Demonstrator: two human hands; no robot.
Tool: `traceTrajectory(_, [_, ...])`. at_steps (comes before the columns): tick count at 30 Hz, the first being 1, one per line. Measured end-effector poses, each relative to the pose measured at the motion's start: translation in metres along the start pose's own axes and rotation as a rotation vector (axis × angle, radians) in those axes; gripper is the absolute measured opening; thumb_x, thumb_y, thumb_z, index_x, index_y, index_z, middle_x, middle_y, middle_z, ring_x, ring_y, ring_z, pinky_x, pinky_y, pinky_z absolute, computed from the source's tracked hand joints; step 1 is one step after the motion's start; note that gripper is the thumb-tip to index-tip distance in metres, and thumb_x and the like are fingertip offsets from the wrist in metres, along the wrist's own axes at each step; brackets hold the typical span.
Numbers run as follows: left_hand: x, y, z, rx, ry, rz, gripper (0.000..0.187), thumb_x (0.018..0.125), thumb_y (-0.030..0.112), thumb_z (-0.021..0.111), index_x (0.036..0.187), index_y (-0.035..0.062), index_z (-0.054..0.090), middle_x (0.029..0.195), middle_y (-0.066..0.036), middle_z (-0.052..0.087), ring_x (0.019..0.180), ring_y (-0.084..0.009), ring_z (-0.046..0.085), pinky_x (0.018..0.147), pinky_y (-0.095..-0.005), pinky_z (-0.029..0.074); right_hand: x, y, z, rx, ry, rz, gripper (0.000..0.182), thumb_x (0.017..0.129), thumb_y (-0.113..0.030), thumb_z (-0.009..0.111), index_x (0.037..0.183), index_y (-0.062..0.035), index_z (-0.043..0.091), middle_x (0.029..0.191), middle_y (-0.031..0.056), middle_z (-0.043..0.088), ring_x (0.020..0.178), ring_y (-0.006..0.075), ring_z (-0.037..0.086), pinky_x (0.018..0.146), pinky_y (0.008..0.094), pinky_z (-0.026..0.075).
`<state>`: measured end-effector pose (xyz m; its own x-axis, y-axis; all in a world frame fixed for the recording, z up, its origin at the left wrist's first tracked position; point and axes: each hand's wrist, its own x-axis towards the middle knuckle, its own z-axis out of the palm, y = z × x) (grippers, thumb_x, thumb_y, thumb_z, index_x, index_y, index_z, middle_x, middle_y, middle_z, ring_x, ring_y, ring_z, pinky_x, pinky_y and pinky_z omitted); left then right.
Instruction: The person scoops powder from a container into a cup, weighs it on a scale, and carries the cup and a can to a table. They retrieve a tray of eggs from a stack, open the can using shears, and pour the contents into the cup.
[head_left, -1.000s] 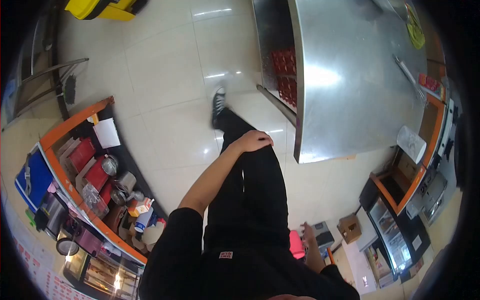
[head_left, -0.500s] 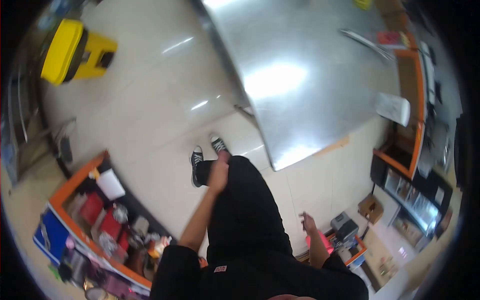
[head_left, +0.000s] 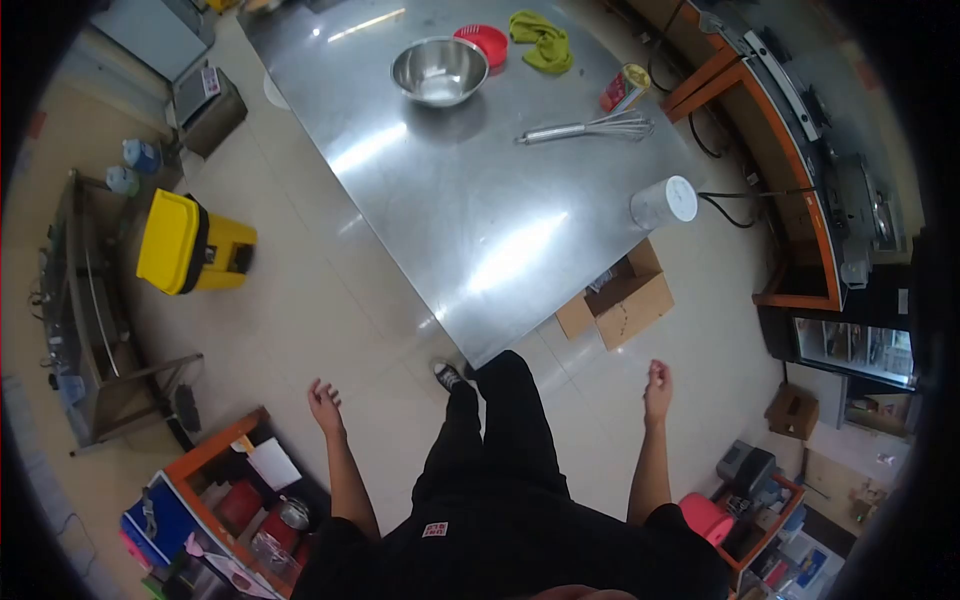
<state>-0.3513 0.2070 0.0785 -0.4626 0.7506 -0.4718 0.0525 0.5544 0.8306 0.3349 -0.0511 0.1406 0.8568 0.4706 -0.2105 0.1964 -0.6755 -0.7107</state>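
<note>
Both arms are held out from my body over the tiled floor. My left hand (head_left: 325, 406) is empty with its fingers apart, off to the left of my legs. On the other side my right hand (head_left: 657, 392) is also empty, its fingers loosely bent, nearest to an open cardboard box (head_left: 637, 309). Ahead is a steel table (head_left: 440, 235). On it are a metal mixing bowl (head_left: 440, 75), a whisk (head_left: 585, 128), a white tub (head_left: 664, 203), a red plastic strainer (head_left: 487, 46), a green cloth (head_left: 541, 42) and a can with a coloured label (head_left: 625, 88).
A yellow pedal bin (head_left: 195, 243) stands on the floor at left. Orange-edged shelving (head_left: 222, 440) with goods is behind on the left. A small cardboard box (head_left: 792, 411) and a display fridge (head_left: 858, 350) stand at right. The table's near corner is just before my legs.
I have stepped nearer the table, and more of its top shows, with the bowl, whisk and cloth. My left hand has swung outward from in front of my leg; my right has moved forward.
</note>
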Motion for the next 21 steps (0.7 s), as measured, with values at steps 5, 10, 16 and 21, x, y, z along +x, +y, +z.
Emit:
traceTrajectory(5, [-0.017, 0.199, 0.15, -0.13, -0.297, 0.333, 0.035, 0.104, 0.02, 0.053, 0.138, 0.0091, 0.052, 0.114, -0.009, 0.063, 0.095, -0.0156, 0.064, 0.079, -0.0289, 0.053, 0.06, -0.208, -0.024, 0.084, 0.244, -0.197, 0.04, 0.097, -0.032, 0.067, 0.132, -0.0131, 0.06, 0.136, 0.0109, 0.051, 0.117, 0.0259, 0.054, 0.095, 0.0387, 0.047])
traceTrajectory(10, [-0.053, 0.282, 0.348, 0.061, -0.789, 0.514, 0.039, 0.099, 0.019, 0.06, 0.136, 0.0087, 0.054, 0.114, -0.009, 0.064, 0.095, -0.0152, 0.064, 0.082, -0.0302, 0.054, 0.192, -0.31, 0.025, -0.14, 0.204, -0.668, 0.063, 0.081, -0.038, 0.082, 0.136, -0.0203, 0.058, 0.143, 0.0171, 0.045, 0.132, 0.0406, 0.044, 0.105, 0.0483, 0.043])
traceTrajectory(16, [-0.092, 0.325, 0.535, 0.461, -0.517, 1.111, 0.054, 0.083, 0.019, 0.073, 0.135, 0.0147, 0.057, 0.137, -0.015, 0.055, 0.127, -0.0295, 0.051, 0.107, -0.0485, 0.038, 0.234, -0.348, 0.051, -0.487, -0.115, -0.502, 0.064, 0.073, -0.028, 0.084, 0.133, -0.0238, 0.059, 0.142, 0.0195, 0.044, 0.129, 0.0495, 0.041, 0.106, 0.054, 0.042])
traceTrajectory(21, [-0.09, 0.333, 0.608, 0.81, -0.515, 1.138, 0.05, 0.085, 0.024, 0.073, 0.132, 0.016, 0.058, 0.132, -0.01, 0.056, 0.13, -0.0272, 0.048, 0.106, -0.0535, 0.034, 0.245, -0.396, 0.028, -0.334, -0.142, -0.712, 0.062, 0.073, -0.022, 0.082, 0.13, -0.017, 0.06, 0.137, 0.0178, 0.047, 0.129, 0.0434, 0.043, 0.108, 0.0491, 0.04])
